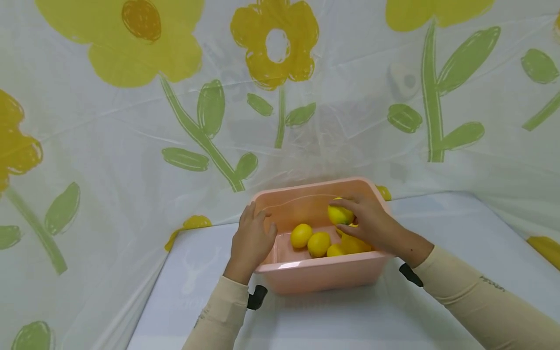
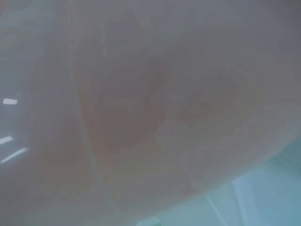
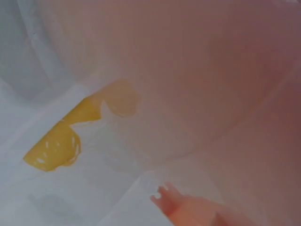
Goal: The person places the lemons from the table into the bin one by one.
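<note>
A pink plastic basin point(image 1: 323, 279) sits on the white table, with several yellow lemons point(image 1: 302, 236) in it, most of them toward its right side. My right hand point(image 1: 372, 218) reaches in over the right rim and pinches one lemon point(image 1: 339, 214) between thumb and fingers, raised above the others. At the left rim, my left hand point(image 1: 253, 240) lies with fingers extended and thumb apart, overlapping the basin's edge and holding no lemon. A blurred pinkish surface fills most of the left wrist view. The right wrist view shows fingertips point(image 3: 188, 207) low in the frame, but no lemon.
A white cloth point(image 1: 332, 116) with yellow flowers and green leaves hangs right behind the basin. The white tabletop point(image 1: 197, 272) extends to both sides and in front. Dark wrist devices point(image 1: 257, 297) show at both cuffs.
</note>
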The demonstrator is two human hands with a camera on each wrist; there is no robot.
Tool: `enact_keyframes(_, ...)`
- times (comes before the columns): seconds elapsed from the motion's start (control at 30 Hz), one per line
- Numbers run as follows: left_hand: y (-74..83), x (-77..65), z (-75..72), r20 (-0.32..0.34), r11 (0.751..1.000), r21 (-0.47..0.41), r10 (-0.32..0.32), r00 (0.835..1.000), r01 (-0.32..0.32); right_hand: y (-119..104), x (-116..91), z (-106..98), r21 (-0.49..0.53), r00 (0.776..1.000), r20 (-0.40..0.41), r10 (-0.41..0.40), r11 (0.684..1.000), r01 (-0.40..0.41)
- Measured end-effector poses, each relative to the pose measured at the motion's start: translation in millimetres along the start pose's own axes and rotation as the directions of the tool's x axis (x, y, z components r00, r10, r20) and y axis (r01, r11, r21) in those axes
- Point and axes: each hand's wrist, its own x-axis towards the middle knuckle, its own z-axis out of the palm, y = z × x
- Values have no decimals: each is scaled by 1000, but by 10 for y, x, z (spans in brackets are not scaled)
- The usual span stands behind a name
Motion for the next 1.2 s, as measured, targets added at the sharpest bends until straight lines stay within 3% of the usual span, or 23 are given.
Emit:
enact_keyframes(0.43, 66, -3, 14, 2, 1000, -22, 6, 1000, -6, 26, -12, 60, -171, 988, 129, 85, 983, -63)
enact_keyframes(0.73, 49, 8, 21, -7, 1000, -17, 13, 1000, -13, 34, 8, 90, -176, 964, 220, 150, 978, -112)
enact_keyframes(0.9, 18, 15, 19, -8, 1000, -12, 11, 1000, -11, 20, 38, 123, -202, 956, 226, 190, 969, -144)
enact_keyframes(1.03, 11, 8, 0, 9, 1000, -13, 0, 1000, 0, 20, 50, 150, -204, 931, 275, 240, 961, -188)
enact_keyframes(1.2, 7, 8, -5, 12, 1000, -17, 4, 1000, -4, 41, 41, 157, -202, 921, 323, 218, 967, -158)
